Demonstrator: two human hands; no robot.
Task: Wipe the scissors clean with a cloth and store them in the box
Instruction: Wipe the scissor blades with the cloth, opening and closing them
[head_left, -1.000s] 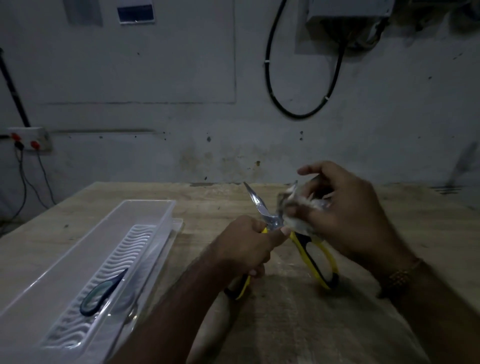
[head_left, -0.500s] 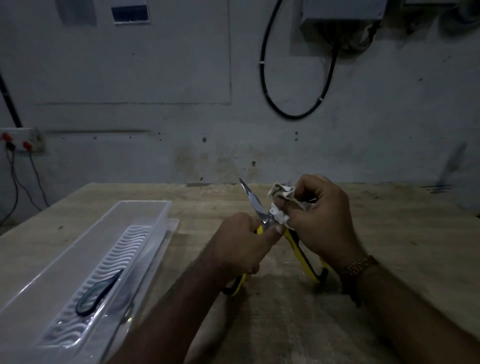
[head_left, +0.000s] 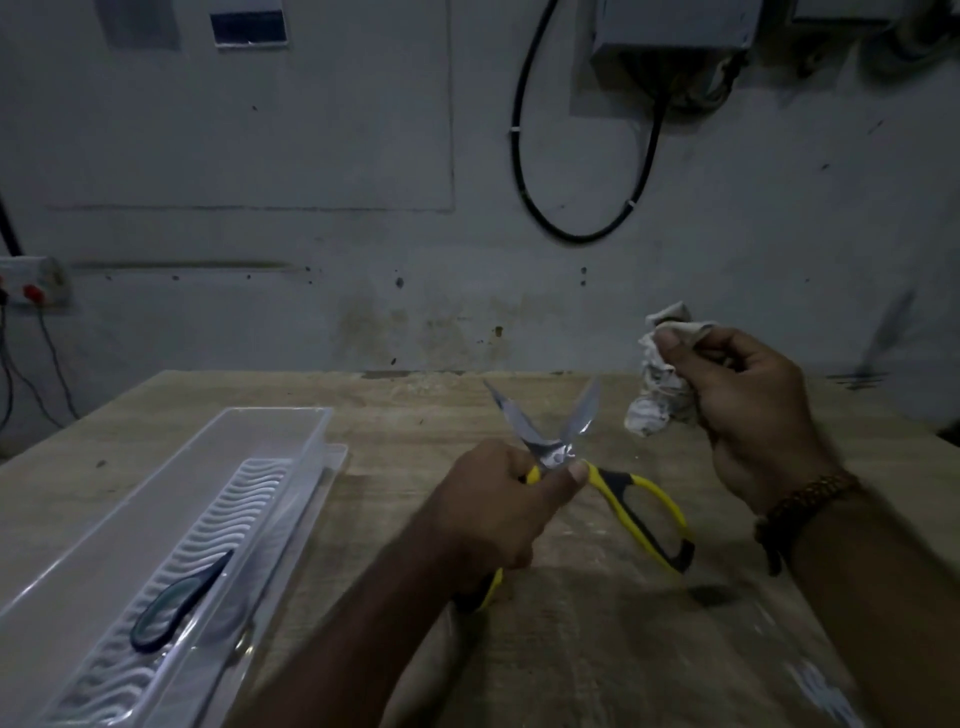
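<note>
left hand (head_left: 498, 512) grips scissors (head_left: 558, 452) | lower handle hidden | right hand (head_left: 753, 415) apparently bunches cloth (head_left: 657, 389)

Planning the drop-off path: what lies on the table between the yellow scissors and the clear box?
Nothing: in the head view, only bare wooden table separates the scissors from the box.

Yellow-and-black-handled scissors (head_left: 576, 457), blades spread in a V and pointing up and away, held above the wooden top by one handle near the pivot; other handle loop hanging free, angled down to the right. Crumpled whitish cloth (head_left: 660, 387), smudged dark, bunched up off to the right of the blades, clear of them. Long clear plastic box (head_left: 291, 431) lying open at the left, wavy white ridged insert inside, with a dark handled item on it
</note>
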